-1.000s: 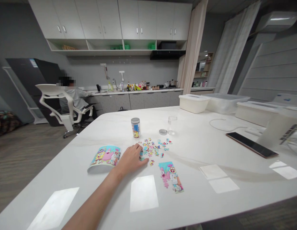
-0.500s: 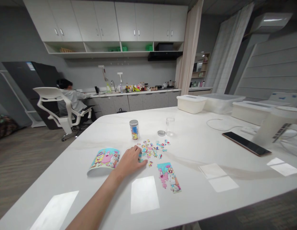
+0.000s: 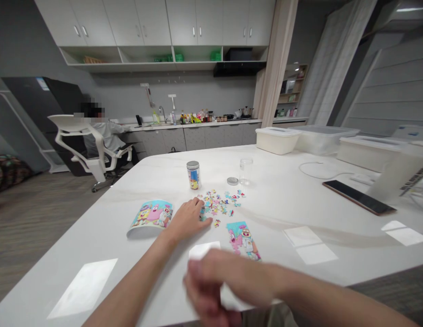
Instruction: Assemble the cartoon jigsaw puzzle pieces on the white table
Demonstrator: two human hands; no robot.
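My left hand [image 3: 189,219] lies on the table at the left edge of a pile of loose jigsaw pieces [image 3: 216,203]. Its thumb is held apart from the fingers, and the fingertips touch or partly cover a few pieces. Close to the camera, my right hand [image 3: 225,281] is raised over the near table edge, curled and smeared by motion. Beyond it lies a partly joined cartoon puzzle [image 3: 241,236], its lower end just behind my right hand. Left of my left hand, a curved picture sheet [image 3: 153,214] shows the same cartoon characters.
Behind the pieces stand a lidded jar [image 3: 193,176] with a colourful print, a loose metal lid [image 3: 232,181] and a clear jar [image 3: 246,171]. A phone [image 3: 358,197], a cable and plastic boxes [image 3: 277,141] occupy the right side. A person [image 3: 107,136] sits at the back left.
My right hand has come into view from the lower right. My left hand stays by the pieces. The camera view has shifted slightly.
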